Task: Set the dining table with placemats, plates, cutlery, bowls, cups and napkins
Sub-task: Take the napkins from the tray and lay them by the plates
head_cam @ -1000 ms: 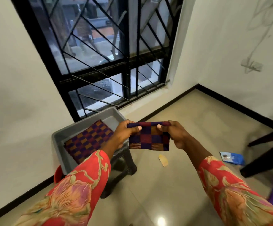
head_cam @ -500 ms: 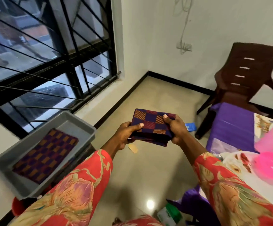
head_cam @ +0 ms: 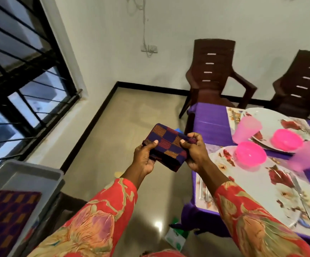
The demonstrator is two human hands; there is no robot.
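A folded checked napkin (head_cam: pixel 166 143), purple, red and orange, is held flat above the floor by both hands. My left hand (head_cam: pixel 144 158) grips its near left edge and my right hand (head_cam: pixel 195 153) pinches its right end. To the right stands the dining table (head_cam: pixel 210 127) with a purple cloth. On it lie floral placemats (head_cam: pixel 272 193), white plates (head_cam: pixel 222 160), two pink bowls (head_cam: pixel 250 154) and a pink cup (head_cam: pixel 245 128). Cutlery (head_cam: pixel 205 191) lies on the near placemat. A second checked napkin (head_cam: pixel 4 219) rests in a grey tray (head_cam: pixel 32 175) at the lower left.
Two dark brown plastic chairs (head_cam: pixel 213 76) stand at the table's far side. A barred window (head_cam: pixel 20 71) fills the left wall. Scraps of litter (head_cam: pixel 175 236) lie on the tiled floor near the table leg.
My view has swung right, from the window and tray to the table. Both hands carried the folded napkin along, now close to the table's left edge.
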